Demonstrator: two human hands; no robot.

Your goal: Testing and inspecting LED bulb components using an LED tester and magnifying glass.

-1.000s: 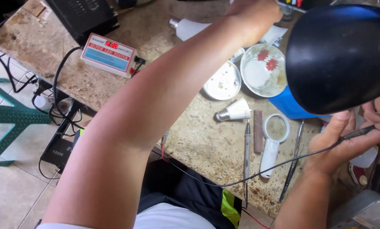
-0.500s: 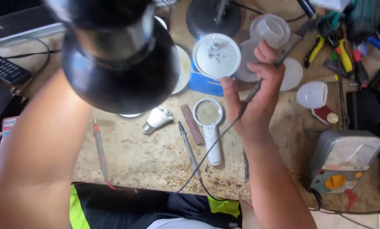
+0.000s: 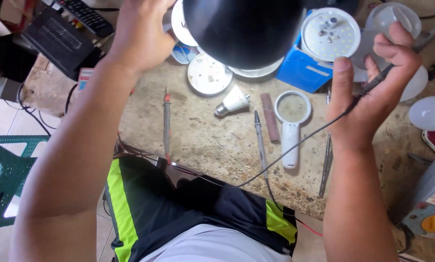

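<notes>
My left hand (image 3: pixel 142 36) has come up to the black dome lamp shade (image 3: pixel 241 29), grip unclear; my right hand (image 3: pixel 372 82) still pinches the thin black cable (image 3: pixel 295 148) at two o'clock.

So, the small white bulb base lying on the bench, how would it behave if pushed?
The bulb base lies on its side and looks cone-shaped, so it would probably roll in a curve. It seems hollow plastic, likely light. The rough stone bench may slow it.

A small blue cardboard box (image 3: pixel 302 70) with a pale label strip sits upper right of centre. A white, red-and-blue labelled flat device (image 3: pixel 84 78) peeks out at upper left, beside the forearm.
</notes>
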